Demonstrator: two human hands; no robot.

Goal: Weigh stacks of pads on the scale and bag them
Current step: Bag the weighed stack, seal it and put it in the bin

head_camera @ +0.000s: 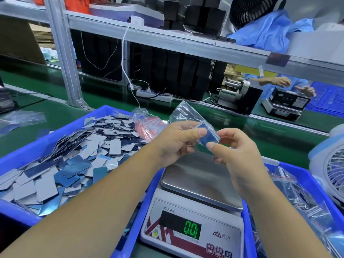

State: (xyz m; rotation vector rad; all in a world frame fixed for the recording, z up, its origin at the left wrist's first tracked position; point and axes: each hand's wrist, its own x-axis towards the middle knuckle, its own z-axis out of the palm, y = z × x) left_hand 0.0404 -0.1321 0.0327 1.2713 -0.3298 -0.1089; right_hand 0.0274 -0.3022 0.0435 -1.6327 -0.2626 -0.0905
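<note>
Green factory surface, scale (pixel 202 180) bare. Your left hand (pixel 176 143) and right hand (pixel 236 151) pinched light, slippery pad stack (pixel 209 137) entering bag (pixel 183 112); grip edges.

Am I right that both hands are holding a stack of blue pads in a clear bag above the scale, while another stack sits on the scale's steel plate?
Not quite. The head view shows the steel plate of the scale bare, its display reading zero. The rest holds: the left hand and right hand hold blue pads in a clear bag above it.
</note>
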